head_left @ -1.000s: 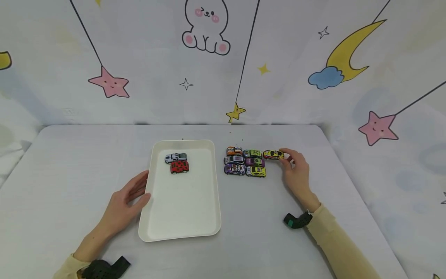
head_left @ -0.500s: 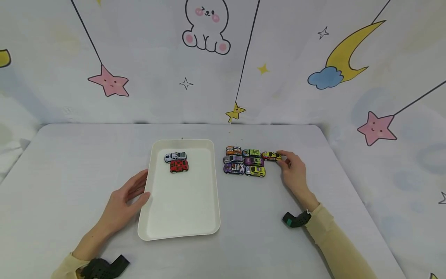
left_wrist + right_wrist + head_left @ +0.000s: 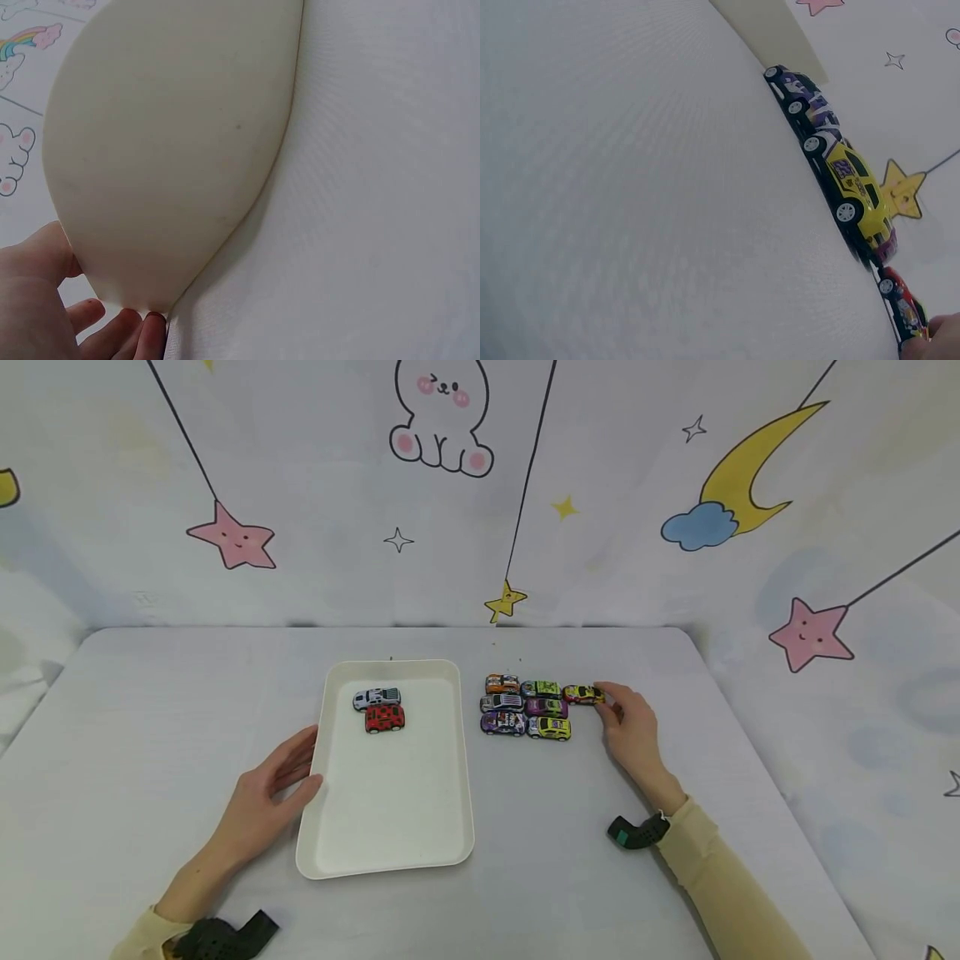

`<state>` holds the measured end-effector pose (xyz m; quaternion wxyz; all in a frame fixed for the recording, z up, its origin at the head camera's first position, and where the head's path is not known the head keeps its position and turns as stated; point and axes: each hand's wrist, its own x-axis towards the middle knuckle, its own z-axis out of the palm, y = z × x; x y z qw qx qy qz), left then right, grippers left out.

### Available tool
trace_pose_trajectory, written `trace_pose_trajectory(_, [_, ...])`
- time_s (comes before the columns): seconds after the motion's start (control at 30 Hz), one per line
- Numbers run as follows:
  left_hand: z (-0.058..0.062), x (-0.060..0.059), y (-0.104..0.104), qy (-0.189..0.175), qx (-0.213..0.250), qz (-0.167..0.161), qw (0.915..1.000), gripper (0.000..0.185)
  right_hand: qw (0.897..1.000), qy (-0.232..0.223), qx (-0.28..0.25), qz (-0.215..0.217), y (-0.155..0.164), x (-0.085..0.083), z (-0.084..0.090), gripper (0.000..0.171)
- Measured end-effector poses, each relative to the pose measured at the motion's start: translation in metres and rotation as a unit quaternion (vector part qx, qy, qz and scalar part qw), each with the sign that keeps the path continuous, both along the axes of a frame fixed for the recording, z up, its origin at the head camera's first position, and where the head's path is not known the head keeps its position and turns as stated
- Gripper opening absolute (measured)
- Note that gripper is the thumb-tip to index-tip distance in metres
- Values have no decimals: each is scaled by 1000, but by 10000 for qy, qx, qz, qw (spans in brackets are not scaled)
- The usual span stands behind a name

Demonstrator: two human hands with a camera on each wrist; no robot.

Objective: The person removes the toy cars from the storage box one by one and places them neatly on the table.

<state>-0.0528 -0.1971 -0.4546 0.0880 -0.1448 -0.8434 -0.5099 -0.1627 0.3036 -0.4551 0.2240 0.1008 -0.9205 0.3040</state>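
Observation:
A white tray (image 3: 450, 777) lies on the table left of centre, with a white toy car (image 3: 377, 697) and a red one (image 3: 385, 718) at its far end. My left hand (image 3: 307, 768) holds the tray's left rim (image 3: 172, 135), thumb on the rim and fingers (image 3: 112, 330) by its outer wall. Right of the tray, several toy cars (image 3: 525, 706) stand in tight rows. My right hand (image 3: 606, 700) pinches the right end of a yellow and red car (image 3: 582, 694) beside the green car (image 3: 542, 688). The right wrist view shows that car (image 3: 904, 304) behind a yellow car (image 3: 855, 184).
The grey table (image 3: 150, 710) has open surface left of the tray and in front of both hands. A cloth backdrop with cartoon stars and a moon (image 3: 742, 468) rises behind the far edge. The table's right edge (image 3: 750, 727) runs close to my right arm.
My right hand has slid the yellow and red car a little to the left, closer to the green car. The left hand and tray have stayed put.

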Motion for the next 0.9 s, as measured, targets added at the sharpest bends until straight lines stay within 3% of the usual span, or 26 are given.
trace_pose_trajectory(0.9, [-1, 0, 1, 121, -10, -16, 9999, 65, 9996, 85, -256, 5, 1, -1, 0, 37])
